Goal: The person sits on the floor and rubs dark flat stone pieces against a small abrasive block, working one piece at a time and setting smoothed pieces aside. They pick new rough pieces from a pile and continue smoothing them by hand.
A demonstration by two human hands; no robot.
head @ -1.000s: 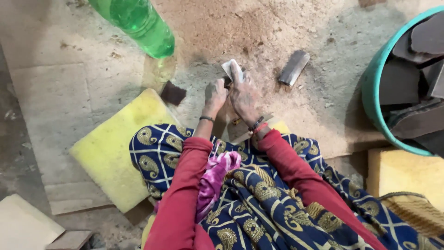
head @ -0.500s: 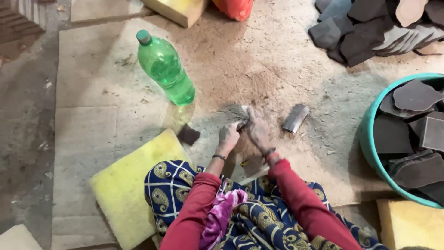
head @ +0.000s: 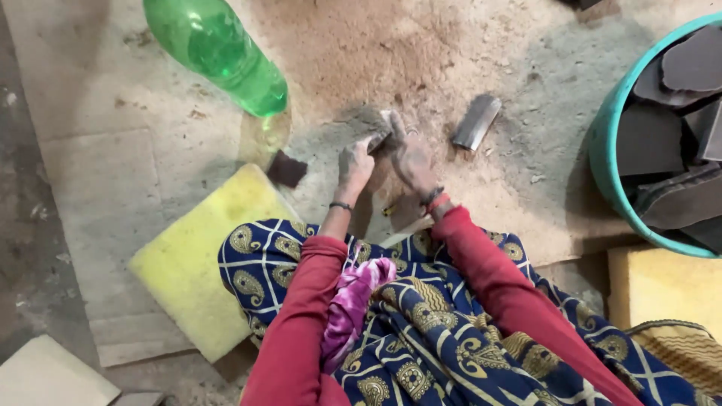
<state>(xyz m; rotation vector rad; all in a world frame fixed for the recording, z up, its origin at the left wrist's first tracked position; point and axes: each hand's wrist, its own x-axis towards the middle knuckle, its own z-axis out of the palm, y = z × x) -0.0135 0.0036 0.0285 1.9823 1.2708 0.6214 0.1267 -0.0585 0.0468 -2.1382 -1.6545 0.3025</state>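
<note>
Dust-grey left hand (head: pixel 353 167) and right hand (head: pixel 411 159) closed together on a small flat grey piece (head: pixel 380 134) — pressed to the sawdust-strewn floor (head: pixel 451 218), green plastic bottle (head: pixel 222 53) near, teal tub (head: pixel 611 173) at right edge

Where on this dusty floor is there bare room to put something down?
Bare floor lies left of the green bottle, and a dusty stretch between the grey block and teal tub. It is crowded around both hands, where a dark chip and yellow pad lie close.
</note>
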